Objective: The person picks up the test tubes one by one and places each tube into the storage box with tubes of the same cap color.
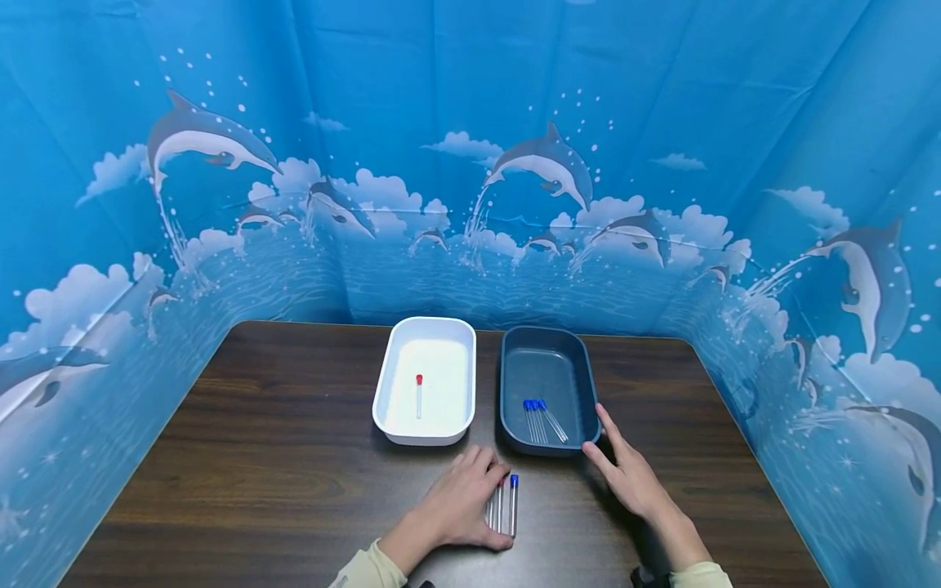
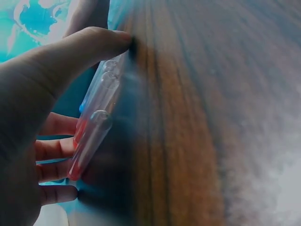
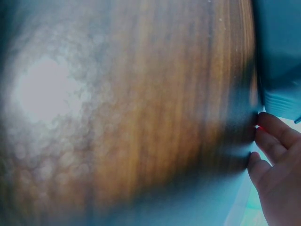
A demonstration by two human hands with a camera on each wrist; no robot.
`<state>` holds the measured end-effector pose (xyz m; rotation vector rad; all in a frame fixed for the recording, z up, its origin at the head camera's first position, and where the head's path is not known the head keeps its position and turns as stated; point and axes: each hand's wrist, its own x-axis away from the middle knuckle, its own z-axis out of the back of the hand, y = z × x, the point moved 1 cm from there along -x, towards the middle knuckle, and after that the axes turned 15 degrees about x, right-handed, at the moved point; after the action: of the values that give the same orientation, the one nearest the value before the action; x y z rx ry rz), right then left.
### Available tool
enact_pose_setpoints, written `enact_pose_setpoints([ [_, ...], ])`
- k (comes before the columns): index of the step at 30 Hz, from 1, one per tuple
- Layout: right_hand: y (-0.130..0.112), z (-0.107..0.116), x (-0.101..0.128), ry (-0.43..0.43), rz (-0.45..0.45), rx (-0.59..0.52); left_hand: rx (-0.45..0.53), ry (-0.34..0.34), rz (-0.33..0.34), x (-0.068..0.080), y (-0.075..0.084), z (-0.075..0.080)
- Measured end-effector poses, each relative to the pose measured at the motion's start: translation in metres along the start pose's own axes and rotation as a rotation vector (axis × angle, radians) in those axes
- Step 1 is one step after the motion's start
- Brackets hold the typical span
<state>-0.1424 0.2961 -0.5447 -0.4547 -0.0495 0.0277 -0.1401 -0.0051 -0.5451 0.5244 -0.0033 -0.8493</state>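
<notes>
My left hand [image 1: 470, 498] lies over a small cluster of clear tubes [image 1: 503, 508] on the dark wooden table [image 1: 294, 457]. A blue-capped tube [image 1: 513, 505] shows at its right side. In the left wrist view the tubes [image 2: 94, 127], red- and blue-capped, sit between my thumb and bent fingers, which close round them. My right hand [image 1: 625, 469] has straight fingers that touch the near right corner of the dark blue tray [image 1: 584, 384]. That tray holds a few blue-capped tubes [image 1: 540, 418]. The white tray [image 1: 390, 384] holds one red-capped tube [image 1: 419, 396].
The two trays stand side by side at the table's middle back. A blue dolphin-print curtain [image 1: 470, 163] encloses the table on three sides. In the right wrist view the blue tray [image 3: 280, 56] is at the top right, above my fingers [image 3: 275, 160].
</notes>
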Motion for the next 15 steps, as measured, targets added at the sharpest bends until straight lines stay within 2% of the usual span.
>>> enact_pose_setpoints([
  [3,-0.001,0.000,0.000,-0.002,0.001,-0.002,-0.016,0.005,-0.004,0.000,0.000,0.001],
  [9,-0.001,0.000,0.001,-0.001,0.002,-0.002,-0.007,-0.062,0.018,-0.005,0.004,0.003],
  [15,-0.003,0.002,0.001,-0.001,0.002,-0.006,-0.026,-0.095,0.004,-0.014,0.009,0.001],
])
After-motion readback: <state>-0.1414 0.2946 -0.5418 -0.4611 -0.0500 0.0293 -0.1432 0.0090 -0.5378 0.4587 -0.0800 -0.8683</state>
